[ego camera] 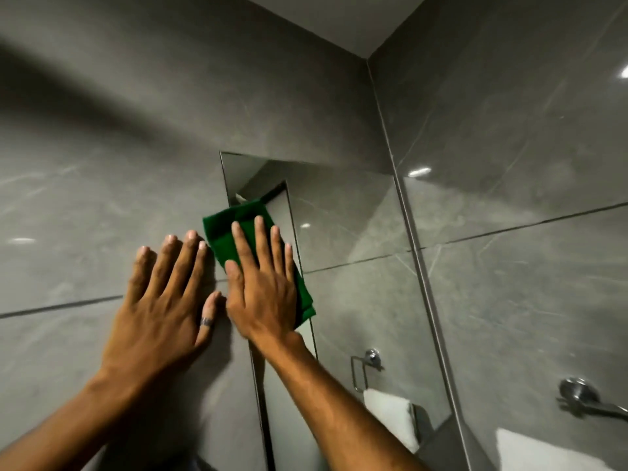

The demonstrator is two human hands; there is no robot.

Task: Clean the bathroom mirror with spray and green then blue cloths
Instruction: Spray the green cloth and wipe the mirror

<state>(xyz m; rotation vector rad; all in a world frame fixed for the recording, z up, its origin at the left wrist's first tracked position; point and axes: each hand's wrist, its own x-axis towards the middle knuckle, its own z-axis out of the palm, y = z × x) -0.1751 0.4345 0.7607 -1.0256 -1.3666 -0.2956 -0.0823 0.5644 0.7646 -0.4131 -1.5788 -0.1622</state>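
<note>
Mirror glass, a tall frameless rectangular panel (356, 253), is set into the grey stone-look tiled wall (102, 164), running close to the room's corner on our right. We press a folded dark green cloth (234, 226) flat against its upper left edge with our right hand (261, 287), fingers spread wide, so the cloth overlaps both glass and tile. Our left hand (163, 311) lies open and flat on the tile just beside it, thumb nearly touching the right hand; a dark ring (206, 321) sits on that thumb. Our right forearm crosses the mirror's lower left part. Low in the glass we see a chrome towel ring (365, 368) holding a white towel (390, 416). A chrome fitting (581, 396) stands on the right wall above another white towel (530, 450).
</note>
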